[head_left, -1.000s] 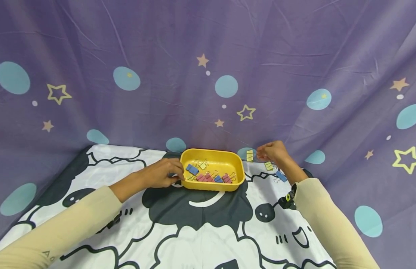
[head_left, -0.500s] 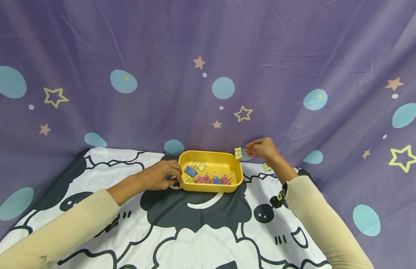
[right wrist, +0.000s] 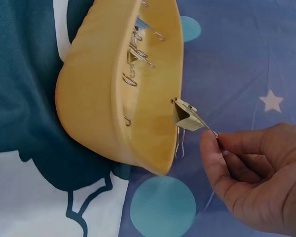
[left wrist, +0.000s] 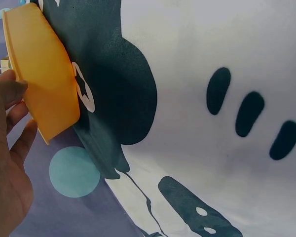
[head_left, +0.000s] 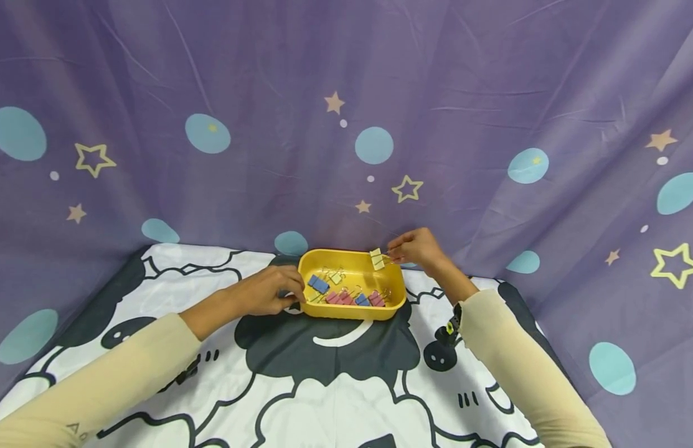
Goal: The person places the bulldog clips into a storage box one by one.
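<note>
Between finger and thumb, my right hand (head_left: 416, 246) pinches a pale yellow binder clip (head_left: 377, 259) by its wire handle. The clip hangs over the back right rim of a yellow plastic tray (head_left: 352, 313). In the right wrist view the clip (right wrist: 186, 116) is shut-bodied, its other handle dangling free. My left hand (head_left: 273, 289) grips the tray's left rim, its thumb on the rim in the left wrist view. Inside the tray lie blue clips (head_left: 319, 284), pink clips (head_left: 339, 298) and a yellow clip (head_left: 336, 277).
The tray stands at the back of a table under a black and white cartoon cloth (head_left: 335, 410). Right behind it hangs a purple curtain (head_left: 301, 180) with stars and blue spots. A dark band (head_left: 449, 326) sits at my right wrist.
My right hand has carried the yellow clip leftward, from right of the tray to over its back right rim. My right forearm now covers the clips seen farther right. My left hand stays put.
</note>
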The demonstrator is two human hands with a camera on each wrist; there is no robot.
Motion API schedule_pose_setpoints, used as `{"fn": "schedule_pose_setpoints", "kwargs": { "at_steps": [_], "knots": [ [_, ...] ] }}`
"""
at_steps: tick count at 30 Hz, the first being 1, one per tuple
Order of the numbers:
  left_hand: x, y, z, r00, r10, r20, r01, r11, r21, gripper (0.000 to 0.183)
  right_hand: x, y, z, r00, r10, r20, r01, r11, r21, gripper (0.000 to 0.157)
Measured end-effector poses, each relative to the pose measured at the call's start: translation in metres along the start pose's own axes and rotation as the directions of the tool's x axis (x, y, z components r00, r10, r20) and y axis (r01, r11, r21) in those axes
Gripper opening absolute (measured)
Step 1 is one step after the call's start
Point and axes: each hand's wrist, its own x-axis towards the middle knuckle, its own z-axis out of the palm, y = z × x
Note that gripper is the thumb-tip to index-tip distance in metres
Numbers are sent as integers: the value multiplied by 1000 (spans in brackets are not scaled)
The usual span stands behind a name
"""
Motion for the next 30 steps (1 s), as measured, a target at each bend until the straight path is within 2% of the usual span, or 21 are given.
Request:
{"fn": "schedule_pose_setpoints", "kwargs": {
  "at_steps": [4,15,22,30],
  "knots": [
    [0,0,-1,1000,5,-2,-5,1000,2,20,4,1,11,1000,-29,2,29,998,-61,29],
    [1,0,0,1000,15,-8,-15,1000,-1,19,8,1,40,998,-68,1,67,988,-141,17],
    [1,-1,0,1000,14,-5,-14,1000,11,20,17,5,59,997,-77,9,78,983,-164,16],
    [1,-2,1,1000,25,-10,-25,1000,10,20,17,1,80,995,-92,41,98,977,-188,14]
  ]
}}
